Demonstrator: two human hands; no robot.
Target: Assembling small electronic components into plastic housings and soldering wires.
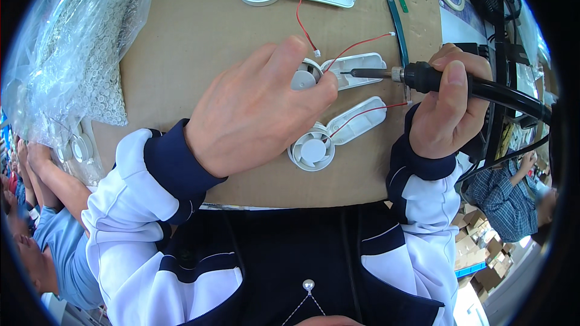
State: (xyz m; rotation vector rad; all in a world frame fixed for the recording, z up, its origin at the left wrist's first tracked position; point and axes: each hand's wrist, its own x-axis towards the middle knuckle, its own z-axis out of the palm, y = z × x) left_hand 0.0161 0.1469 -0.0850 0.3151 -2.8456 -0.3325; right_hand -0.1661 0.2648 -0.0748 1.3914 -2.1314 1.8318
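Head camera is showing me two hands working over a brown worktable (169, 42). I am seeing the left hand (260, 105) gripping the round head of the middle handheld fan (307, 72), thumb and forefinger closing around it; the hand is hiding much of that head, and the other fingers are curling out of my sight. The fan's white handle shell (364, 63) is lying open toward the right, below the soldering iron (417, 77) that the right hand (453, 99) is gripping, fingers wrapping its black handle like a pen. The iron's tip is pointing into the shell, but I am not managing to tell whether it is touching anything. A red wire (361, 42) is running from this fan, its near end disappearing by the thumb. Nearer the person, a lower fan (313, 151) is lying; the top edge is cropping others. Glare is blurring a plastic bag (109, 54) of small ring-like pieces.
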